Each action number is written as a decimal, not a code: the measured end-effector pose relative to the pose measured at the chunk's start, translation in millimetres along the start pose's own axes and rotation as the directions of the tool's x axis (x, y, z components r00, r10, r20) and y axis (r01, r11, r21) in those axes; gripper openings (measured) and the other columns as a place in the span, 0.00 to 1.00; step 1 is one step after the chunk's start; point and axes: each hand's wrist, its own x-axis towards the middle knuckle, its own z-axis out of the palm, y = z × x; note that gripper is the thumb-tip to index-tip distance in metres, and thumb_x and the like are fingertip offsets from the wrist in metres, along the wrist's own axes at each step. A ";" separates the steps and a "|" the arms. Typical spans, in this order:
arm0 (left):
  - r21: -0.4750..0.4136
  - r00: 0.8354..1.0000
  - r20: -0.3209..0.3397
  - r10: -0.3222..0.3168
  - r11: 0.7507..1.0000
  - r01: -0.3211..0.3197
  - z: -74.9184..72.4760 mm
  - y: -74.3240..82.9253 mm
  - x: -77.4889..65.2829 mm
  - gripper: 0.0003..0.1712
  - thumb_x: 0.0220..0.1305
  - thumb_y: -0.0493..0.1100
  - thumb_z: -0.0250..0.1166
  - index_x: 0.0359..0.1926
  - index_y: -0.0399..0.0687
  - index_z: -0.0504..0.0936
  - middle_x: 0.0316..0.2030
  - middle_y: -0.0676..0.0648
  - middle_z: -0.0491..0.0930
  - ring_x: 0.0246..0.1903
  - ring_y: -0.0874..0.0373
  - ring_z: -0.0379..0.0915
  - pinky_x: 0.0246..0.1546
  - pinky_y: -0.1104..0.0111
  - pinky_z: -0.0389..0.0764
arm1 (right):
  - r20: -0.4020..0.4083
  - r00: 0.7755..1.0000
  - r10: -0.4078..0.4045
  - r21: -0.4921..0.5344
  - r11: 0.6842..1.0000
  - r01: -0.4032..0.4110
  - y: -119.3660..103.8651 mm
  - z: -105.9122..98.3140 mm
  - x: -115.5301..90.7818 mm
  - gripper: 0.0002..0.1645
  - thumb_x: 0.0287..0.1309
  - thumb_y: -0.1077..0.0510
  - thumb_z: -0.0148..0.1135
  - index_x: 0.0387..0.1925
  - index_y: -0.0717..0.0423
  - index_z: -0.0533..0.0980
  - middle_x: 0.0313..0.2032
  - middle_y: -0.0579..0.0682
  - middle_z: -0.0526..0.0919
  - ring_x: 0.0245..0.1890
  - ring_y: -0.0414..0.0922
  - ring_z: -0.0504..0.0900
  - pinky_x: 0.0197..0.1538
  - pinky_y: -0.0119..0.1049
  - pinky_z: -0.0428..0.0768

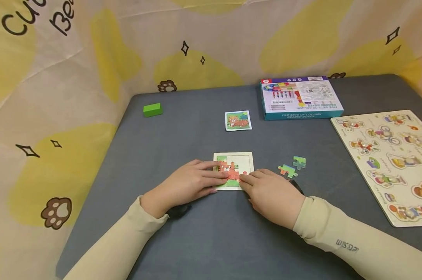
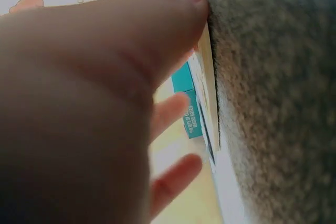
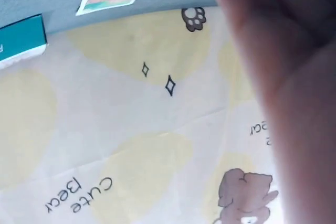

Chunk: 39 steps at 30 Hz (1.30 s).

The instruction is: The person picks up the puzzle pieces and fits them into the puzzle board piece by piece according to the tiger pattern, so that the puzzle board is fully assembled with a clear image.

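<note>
A small square jigsaw tray (image 1: 246,157) lies on the grey table, partly filled with pieces that form an orange tiger on green. My left hand (image 1: 193,181) comes from the left, its fingers stretched over the tray's left side and touching the tiger pieces (image 1: 233,175). In the left wrist view the left thumb (image 2: 173,17) is against the tray's edge. From the right, my right hand (image 1: 272,194) touches an orange-and-green piece at the tray's lower right with its fingertips. Its palm fills the right wrist view's right side, where the fingertips are hidden.
Two loose jigsaw pieces (image 1: 287,170) lie right of the tray. Behind it is a tiger picture card (image 1: 238,120). A beaded-boxes carton (image 1: 302,97) sits at the back, a picture peg board (image 1: 382,155) at the right, a green block (image 1: 153,109) at the back left. Patterned cloth (image 1: 204,39) hangs behind.
</note>
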 end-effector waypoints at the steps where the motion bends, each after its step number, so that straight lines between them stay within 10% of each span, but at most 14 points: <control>1: -0.002 1.000 -0.014 0.016 1.000 -0.016 0.0 0.3 0.8 0.22 0.72 0.47 0.71 0.65 0.57 0.85 0.65 0.56 0.80 0.70 0.53 0.69 0.61 0.56 0.76 | 0.006 1.000 0.005 0.002 1.000 -0.005 0.4 0.1 -0.3 0.24 0.58 0.57 0.77 0.55 0.61 0.85 0.56 0.55 0.86 0.55 0.52 0.84 0.62 0.47 0.78; 18: 0.002 0.998 0.064 0.003 1.000 -0.003 5.8 0.9 -1.2 0.25 0.77 0.44 0.64 0.71 0.62 0.79 0.72 0.59 0.73 0.72 0.56 0.65 0.62 0.55 0.74 | 0.111 0.994 -0.025 0.136 0.991 0.009 23.5 -5.7 0.2 0.36 0.54 0.63 0.78 0.66 0.54 0.80 0.63 0.52 0.82 0.56 0.54 0.82 0.55 0.51 0.83; 30: -0.022 0.995 0.099 -0.012 1.000 0.014 3.0 4.1 6.0 0.28 0.78 0.50 0.63 0.75 0.58 0.74 0.73 0.55 0.70 0.73 0.53 0.62 0.70 0.52 0.66 | 0.015 1.000 -0.017 0.044 0.999 0.016 27.9 -2.3 5.0 0.25 0.56 0.66 0.74 0.56 0.50 0.87 0.53 0.49 0.87 0.46 0.50 0.86 0.49 0.46 0.85; 39: 0.020 0.988 0.144 -0.052 0.999 0.050 7.4 15.0 8.8 0.29 0.77 0.63 0.58 0.75 0.69 0.74 0.72 0.55 0.70 0.72 0.52 0.60 0.71 0.52 0.63 | 0.050 0.999 -0.011 0.192 0.981 0.001 38.2 -5.3 6.0 0.20 0.59 0.67 0.71 0.53 0.52 0.89 0.51 0.48 0.89 0.39 0.48 0.87 0.41 0.42 0.85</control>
